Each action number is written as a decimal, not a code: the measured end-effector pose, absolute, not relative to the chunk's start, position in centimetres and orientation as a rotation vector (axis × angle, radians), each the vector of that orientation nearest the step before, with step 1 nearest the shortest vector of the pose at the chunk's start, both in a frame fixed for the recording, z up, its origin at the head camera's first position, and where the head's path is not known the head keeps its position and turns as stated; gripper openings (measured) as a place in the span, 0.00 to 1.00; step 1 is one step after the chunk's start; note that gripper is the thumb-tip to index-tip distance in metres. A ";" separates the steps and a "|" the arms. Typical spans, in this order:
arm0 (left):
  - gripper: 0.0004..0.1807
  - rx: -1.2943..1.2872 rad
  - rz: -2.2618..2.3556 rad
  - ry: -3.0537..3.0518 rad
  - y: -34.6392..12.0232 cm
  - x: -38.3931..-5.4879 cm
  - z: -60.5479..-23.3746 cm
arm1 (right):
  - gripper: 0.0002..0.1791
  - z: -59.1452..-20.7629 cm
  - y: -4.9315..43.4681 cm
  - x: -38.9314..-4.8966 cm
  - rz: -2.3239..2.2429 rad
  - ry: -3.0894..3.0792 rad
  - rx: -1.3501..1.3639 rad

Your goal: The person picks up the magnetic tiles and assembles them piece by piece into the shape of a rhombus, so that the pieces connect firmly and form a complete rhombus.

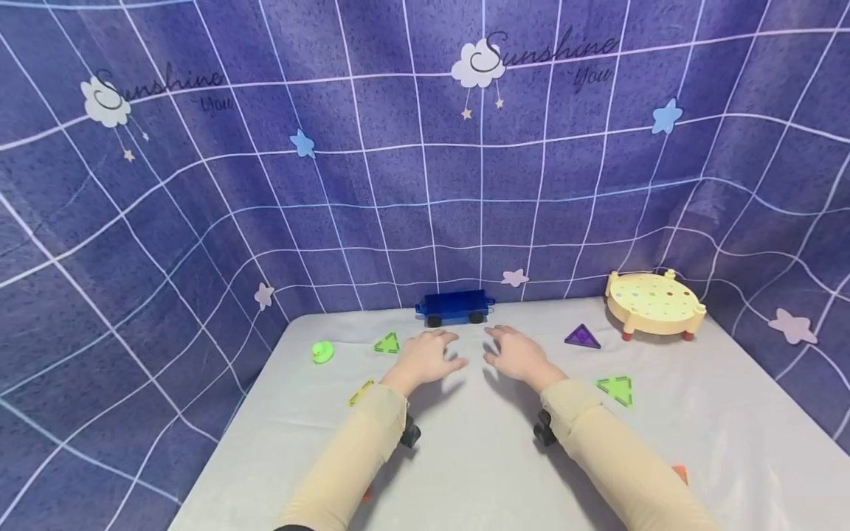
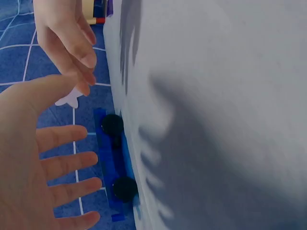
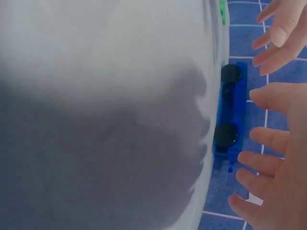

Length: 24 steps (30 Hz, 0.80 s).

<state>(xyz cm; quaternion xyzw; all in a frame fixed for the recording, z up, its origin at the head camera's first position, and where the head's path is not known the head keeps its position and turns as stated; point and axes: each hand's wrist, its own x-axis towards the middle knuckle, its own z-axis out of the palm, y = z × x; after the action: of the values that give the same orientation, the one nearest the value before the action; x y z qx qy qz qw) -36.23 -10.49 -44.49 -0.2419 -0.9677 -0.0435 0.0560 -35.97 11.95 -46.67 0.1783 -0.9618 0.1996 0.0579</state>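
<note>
A blue toy wagon (image 1: 457, 306) with black wheels stands at the back edge of the table, by the curtain. Both hands hover in front of it, apart from each other, palms turned inward. My left hand (image 1: 426, 358) has its fingers spread and holds nothing; in the left wrist view the wagon (image 2: 111, 163) shows beyond its fingertips. My right hand (image 1: 518, 356) is likewise empty with loosely extended fingers, and the wagon (image 3: 231, 110) appears past them in the right wrist view. A green triangle tile (image 1: 387, 344) lies just left of the left hand.
A green toy duck (image 1: 322, 352) and a yellow tile (image 1: 361, 392) lie on the left. To the right are a purple triangle (image 1: 582, 337), a green triangle (image 1: 616, 390) and a pale yellow round stand (image 1: 654, 304). Orange pieces (image 1: 680, 473) peek out near the forearms. A curtain surrounds the table.
</note>
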 end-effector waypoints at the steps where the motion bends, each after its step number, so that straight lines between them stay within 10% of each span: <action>1: 0.36 -0.747 -0.134 -2.935 -10.7 -36.1 -44.4 | 0.35 -46.8 11.9 -35.9 0.605 -2.907 0.554; 24: 0.30 -0.894 -0.167 -2.816 -16.5 -34.7 -44.8 | 0.35 -45.9 7.8 -32.1 0.607 -2.797 0.868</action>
<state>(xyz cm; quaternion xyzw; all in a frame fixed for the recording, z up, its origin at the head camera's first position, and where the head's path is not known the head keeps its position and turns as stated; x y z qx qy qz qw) -34.68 -16.49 -44.78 -0.3007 -0.9477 -0.0560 0.0910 -32.13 7.82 -45.87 0.2894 -0.9325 0.2024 0.0752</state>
